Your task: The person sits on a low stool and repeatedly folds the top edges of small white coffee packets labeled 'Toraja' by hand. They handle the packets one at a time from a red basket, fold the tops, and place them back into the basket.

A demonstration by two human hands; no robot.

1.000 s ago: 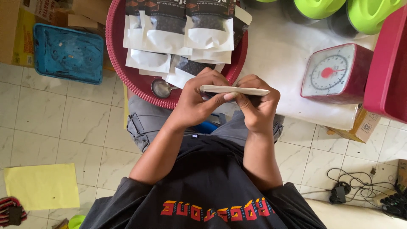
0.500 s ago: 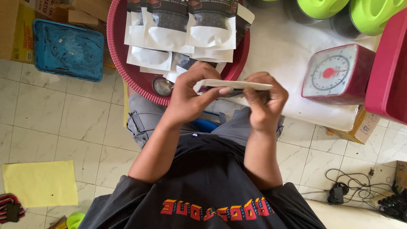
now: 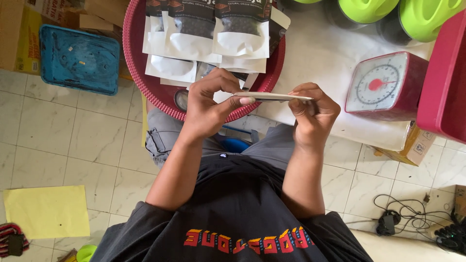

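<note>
L→R: yellow paper sheet [image 3: 47, 211] flat on tiled floor, bottom left. Blue plastic tub [image 3: 79, 59] up top left, next to cardboard boxes [image 3: 19, 34]. Round red tray [image 3: 141, 73] holds a stack of white/black stand-up pouches [image 3: 208, 34], overlapping, some w/ dark contents visible thru a window.

L hand [image 3: 208, 104] closed on near end of a flat white pouch [image 3: 272, 96], thumb on top, fingers curled over. Pouch held edge-on, roughly level, in the air over tray's front rim and person's lap. R hand [image 3: 313, 114] pinches the far end, fingertips on top edge. So both hands gripping same pouch, one each end.

Right of hands: red kitchen scale [image 3: 388, 87] w/ white dial on the white table [image 3: 320, 53]. Green lids [image 3: 398, 12] at top, red bin [image 3: 446, 82] at far right edge. Black cables + adapter [image 3: 388, 223] on floor, bottom right.
</note>
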